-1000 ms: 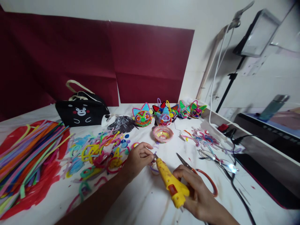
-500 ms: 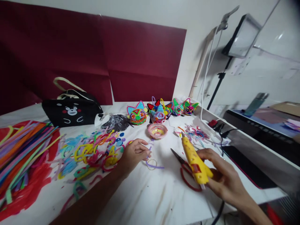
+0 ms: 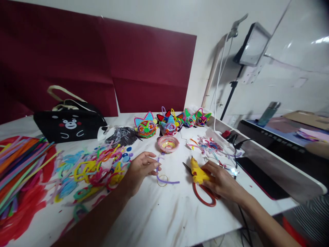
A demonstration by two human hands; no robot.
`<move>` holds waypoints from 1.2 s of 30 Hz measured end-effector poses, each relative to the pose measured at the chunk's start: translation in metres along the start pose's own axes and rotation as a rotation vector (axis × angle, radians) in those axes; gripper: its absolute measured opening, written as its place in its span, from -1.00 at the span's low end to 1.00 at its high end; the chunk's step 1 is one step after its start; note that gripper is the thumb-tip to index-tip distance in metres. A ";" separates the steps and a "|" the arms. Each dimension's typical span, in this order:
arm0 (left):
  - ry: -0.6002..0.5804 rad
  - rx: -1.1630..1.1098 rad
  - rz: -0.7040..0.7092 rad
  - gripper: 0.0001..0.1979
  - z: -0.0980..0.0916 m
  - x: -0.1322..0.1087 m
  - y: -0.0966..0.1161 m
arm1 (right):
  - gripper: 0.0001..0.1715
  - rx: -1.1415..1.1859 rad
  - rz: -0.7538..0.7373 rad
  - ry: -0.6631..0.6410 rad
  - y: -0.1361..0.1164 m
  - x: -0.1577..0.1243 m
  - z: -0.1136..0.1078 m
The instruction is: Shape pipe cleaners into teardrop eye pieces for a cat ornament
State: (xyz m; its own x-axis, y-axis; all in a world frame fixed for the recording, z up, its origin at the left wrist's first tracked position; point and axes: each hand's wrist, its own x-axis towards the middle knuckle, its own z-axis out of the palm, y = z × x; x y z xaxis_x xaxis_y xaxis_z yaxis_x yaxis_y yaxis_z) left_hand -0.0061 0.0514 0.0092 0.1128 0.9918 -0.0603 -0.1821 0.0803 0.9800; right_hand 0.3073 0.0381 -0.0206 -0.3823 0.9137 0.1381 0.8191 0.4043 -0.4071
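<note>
My right hand (image 3: 218, 180) grips the yellow glue gun (image 3: 196, 171) and rests it on the white table (image 3: 159, 219), across the red-handled scissors (image 3: 203, 193). My left hand (image 3: 140, 168) hovers low over the table with fingers loosely spread, its fingertips at a purple pipe cleaner (image 3: 164, 178) that lies by a small ring (image 3: 162, 180). A heap of bent pipe cleaner shapes (image 3: 95, 168) lies just left of that hand.
A small pink bowl (image 3: 168, 143) and several colourful pipe cleaner cat heads (image 3: 169, 123) stand behind. A black bear bag (image 3: 69, 125) sits at back left, straight pipe cleaners (image 3: 17, 164) at far left. Scraps (image 3: 205, 145), glasses (image 3: 226, 168), cables and a dark mat (image 3: 259, 178) lie right.
My right hand has swung the glue gun away from the ring to the right and lowered it onto the table over the scissors. The left hand has stayed by the purple pipe cleaner, fingers opening.
</note>
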 end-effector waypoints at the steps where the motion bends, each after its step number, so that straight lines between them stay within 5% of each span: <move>1: 0.000 -0.009 -0.002 -0.56 0.001 -0.001 0.001 | -0.66 -0.020 0.003 -0.006 0.000 0.001 0.001; 5: -0.008 -0.034 0.006 -0.57 0.002 -0.002 0.002 | -0.65 -0.075 -0.060 0.053 -0.001 -0.002 0.000; 9: -0.019 -0.064 0.018 -0.59 0.002 -0.002 -0.001 | -0.65 0.016 -0.094 0.237 -0.029 -0.014 -0.003; 16: -0.030 -0.153 0.041 -0.59 0.002 -0.002 -0.004 | -0.53 0.790 0.211 0.240 -0.103 -0.008 0.044; 22: -0.032 -0.167 0.043 -0.58 0.006 -0.005 -0.003 | -0.51 1.296 0.294 0.348 -0.118 0.012 0.068; 29: -0.010 -0.121 0.061 -0.57 0.008 -0.007 -0.001 | -0.65 1.335 0.214 0.414 -0.116 0.020 0.069; 36: 0.068 0.024 0.144 -0.60 0.011 -0.011 0.004 | -0.64 1.257 0.138 0.336 -0.125 0.037 0.052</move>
State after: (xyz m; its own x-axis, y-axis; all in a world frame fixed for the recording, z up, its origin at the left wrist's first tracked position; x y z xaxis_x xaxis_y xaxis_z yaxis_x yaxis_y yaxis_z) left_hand 0.0025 0.0396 0.0162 0.0208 0.9974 0.0690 -0.1679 -0.0646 0.9837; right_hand 0.1688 0.0193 -0.0117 -0.0534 0.9839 0.1708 -0.1845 0.1584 -0.9700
